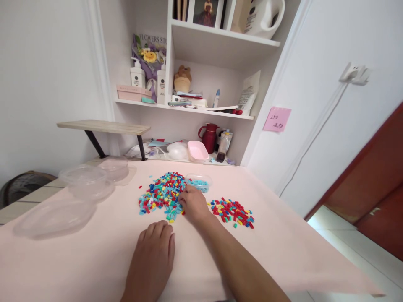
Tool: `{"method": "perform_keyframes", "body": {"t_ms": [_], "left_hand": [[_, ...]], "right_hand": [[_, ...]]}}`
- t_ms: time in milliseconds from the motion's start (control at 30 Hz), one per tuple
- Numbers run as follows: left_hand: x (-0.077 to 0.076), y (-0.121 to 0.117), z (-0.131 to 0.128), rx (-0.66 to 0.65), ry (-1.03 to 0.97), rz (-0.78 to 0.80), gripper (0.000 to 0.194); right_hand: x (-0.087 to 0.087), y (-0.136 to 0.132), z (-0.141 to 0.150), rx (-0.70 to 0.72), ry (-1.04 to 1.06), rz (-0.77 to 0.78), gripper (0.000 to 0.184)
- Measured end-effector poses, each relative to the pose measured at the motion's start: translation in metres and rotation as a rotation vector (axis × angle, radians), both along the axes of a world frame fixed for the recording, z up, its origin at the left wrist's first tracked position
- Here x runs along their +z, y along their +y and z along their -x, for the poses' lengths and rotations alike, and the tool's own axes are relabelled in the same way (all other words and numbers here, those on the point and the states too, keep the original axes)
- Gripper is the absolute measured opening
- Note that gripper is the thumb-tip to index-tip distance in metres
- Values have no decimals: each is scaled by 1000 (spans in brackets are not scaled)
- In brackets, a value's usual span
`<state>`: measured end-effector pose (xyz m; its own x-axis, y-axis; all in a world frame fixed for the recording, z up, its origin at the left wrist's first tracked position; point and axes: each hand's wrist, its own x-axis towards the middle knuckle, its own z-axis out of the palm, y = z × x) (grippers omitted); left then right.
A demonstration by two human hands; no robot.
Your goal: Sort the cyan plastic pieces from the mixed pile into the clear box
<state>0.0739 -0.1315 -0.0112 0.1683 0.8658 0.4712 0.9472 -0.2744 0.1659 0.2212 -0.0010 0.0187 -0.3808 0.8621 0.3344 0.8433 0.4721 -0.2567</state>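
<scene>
A large heap of small plastic building bricks (165,191), mostly light blue with red, yellow, green and dark blue, lies mid-table. At its right edge my right hand (194,202) reaches in with the fingers curled together; what sits between the fingertips is hidden. Just beyond that hand stands a clear plastic container (207,188) with light blue bricks inside. A smaller pile of mainly red bricks (233,212) is spread to the right of my right forearm. My left hand (154,251) rests palm down on the table in front of the heap, holding nothing, its fingers stretched out.
Clear plastic containers (55,216) stand on the left of the pink tablecloth (103,256). At the back are a small raised wooden shelf (103,126), a pink tray (197,151), a dark red jug (209,138) and a bottle (223,147). Wall shelves rise behind.
</scene>
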Motion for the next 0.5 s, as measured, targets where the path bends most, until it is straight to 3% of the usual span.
{"method": "perform_keyframes", "body": {"t_ms": [233,500], "left_hand": [[0,0,-1,-4,-6,7,27],[1,1,-2,0,-17,42,29]], "right_hand": [[-12,7,-12,3,244,117,12],[-20,14,-14,15,398,100,11]]}}
